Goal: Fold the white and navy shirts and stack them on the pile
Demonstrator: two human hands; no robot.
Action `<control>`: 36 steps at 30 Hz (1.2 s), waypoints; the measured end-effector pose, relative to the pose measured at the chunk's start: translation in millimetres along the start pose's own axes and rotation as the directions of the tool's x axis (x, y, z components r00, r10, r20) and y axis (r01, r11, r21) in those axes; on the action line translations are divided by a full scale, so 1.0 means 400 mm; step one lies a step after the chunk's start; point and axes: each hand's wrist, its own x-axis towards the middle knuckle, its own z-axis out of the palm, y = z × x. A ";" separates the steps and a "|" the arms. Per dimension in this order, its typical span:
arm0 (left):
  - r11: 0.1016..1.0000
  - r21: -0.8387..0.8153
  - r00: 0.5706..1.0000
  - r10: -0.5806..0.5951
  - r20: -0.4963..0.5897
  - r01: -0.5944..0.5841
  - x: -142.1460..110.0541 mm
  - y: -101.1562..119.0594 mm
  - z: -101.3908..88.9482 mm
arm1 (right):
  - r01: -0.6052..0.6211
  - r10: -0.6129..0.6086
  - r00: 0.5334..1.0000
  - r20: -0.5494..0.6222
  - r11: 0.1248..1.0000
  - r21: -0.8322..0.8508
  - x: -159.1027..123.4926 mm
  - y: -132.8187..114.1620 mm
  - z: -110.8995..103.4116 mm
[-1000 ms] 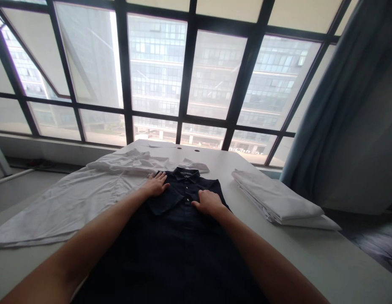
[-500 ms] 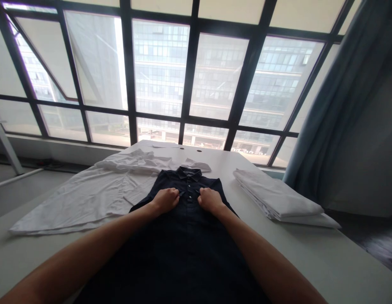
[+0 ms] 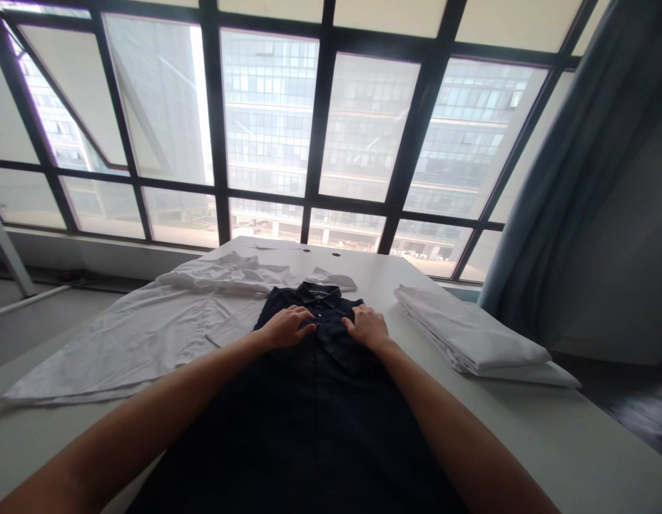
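A dark navy collared shirt point(image 3: 309, 421) lies face up along the middle of the white table point(image 3: 566, 442), collar at the far end. My left hand point(image 3: 288, 327) rests on the shirt's left chest just below the collar, fingers curled onto the fabric near the button placket. My right hand point(image 3: 367, 327) lies on the right shoulder area, where the shirt's side looks folded inward under it. Whether either hand pinches the cloth, I cannot tell.
A white shirt point(image 3: 149, 335) is spread flat to the left, partly under the dark one. A stack of folded white cloth point(image 3: 470, 335) sits at the right. Large windows stand beyond the table's far edge, and a blue curtain point(image 3: 571, 178) hangs at the right.
Both hands moved from closed fists near the placket up toward the collar. The right shoulder and sleeve of the dark shirt now lie folded inward.
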 end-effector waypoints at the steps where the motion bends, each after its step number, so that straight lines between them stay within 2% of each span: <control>1: 0.998 0.006 0.998 0.061 0.020 -0.061 0.004 0.000 0.009 | -0.018 0.019 0.998 0.058 1.000 -0.012 0.017 0.018 0.014; 4: 0.979 0.001 0.966 0.199 0.168 -0.202 0.006 0.004 0.050 | -0.024 0.026 0.980 0.199 1.000 -0.013 0.059 0.064 0.061; 7: 0.981 -0.016 0.943 0.191 0.272 -0.194 -0.001 0.001 0.087 | -0.041 0.036 0.967 0.253 0.999 0.016 0.090 0.094 0.101; 11: 0.981 -0.026 0.939 0.193 0.285 -0.194 -0.010 -0.001 0.101 | -0.067 0.051 0.967 0.252 0.996 0.055 0.118 0.121 0.122; 16: 0.986 -0.072 0.941 0.168 0.294 -0.154 -0.001 0.001 0.080 | -0.058 0.051 0.980 0.191 0.998 0.033 0.119 0.121 0.110; 18: 0.993 -0.084 0.965 0.104 0.241 -0.086 0.008 -0.024 0.061 | -0.035 0.033 0.992 0.126 0.999 0.014 0.105 0.111 0.098; 20: 0.999 -0.011 0.988 -0.043 0.147 0.045 0.014 -0.071 0.043 | 0.005 -0.008 0.995 0.096 1.000 0.024 0.086 0.099 0.090; 22: 0.971 0.117 0.973 -0.219 0.071 0.210 0.015 -0.130 0.032 | 0.033 -0.042 0.988 0.146 0.997 0.064 0.068 0.089 0.088; 24: 0.925 0.205 0.938 -0.340 0.066 0.321 0.012 -0.186 0.033 | 0.017 -0.038 0.973 0.226 0.995 0.096 0.054 0.086 0.095; 26: 0.906 0.239 0.920 -0.380 0.098 0.348 0.008 -0.225 0.041 | -0.004 -0.025 0.963 0.268 0.994 0.106 0.049 0.087 0.104; 28: 0.908 0.254 0.920 -0.372 0.125 0.332 0.008 -0.241 0.047 | -0.012 -0.017 0.962 0.271 0.994 0.104 0.051 0.088 0.109; 32: 0.901 0.292 0.910 -0.378 0.169 0.320 0.013 -0.232 0.042 | -0.017 -0.001 0.962 0.275 0.998 0.062 0.051 0.074 0.097; 36: 0.893 0.310 0.899 -0.395 0.191 0.326 0.019 -0.227 0.036 | -0.120 0.092 0.952 0.293 0.990 0.079 0.013 0.046 0.081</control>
